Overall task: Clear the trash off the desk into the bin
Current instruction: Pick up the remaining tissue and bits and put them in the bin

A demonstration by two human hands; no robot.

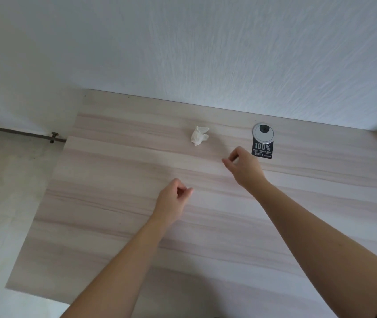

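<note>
Head view looks down on a pale wood-grain laminate surface (118, 226) set against a white textured wall (205, 53). The landmark for places is the crumpled white paper tissue (199, 135), which lies alone on the surface close to the wall edge, touched by neither hand.

Nearest the camera, two bare forearms reach forward over the surface from the bottom of the picture. The left forearm runs up from the lower middle, and the left hand (173, 199) sits well short of the tissue, nearer the camera and a little to its left. Its fingers are curled inward with the thumb tip near the fingertips, a loose, nearly closed grip that holds nothing that can be seen.

The right forearm comes in from the lower right corner and stretches farther. The right hand (243, 167) is nearer the tissue than the left, on the tissue's right and slightly toward the camera, apart from it. Its fingers bend in a hooked, pinch-like curl, thumb and forefinger close together, and its grip is likewise empty.

Farther right of the tissue, a round silver cable grommet (263, 133) is set in the surface, with a black label reading "100%" (262, 149) just below it. Left of the surface lies a pale floor (3, 180).
</note>
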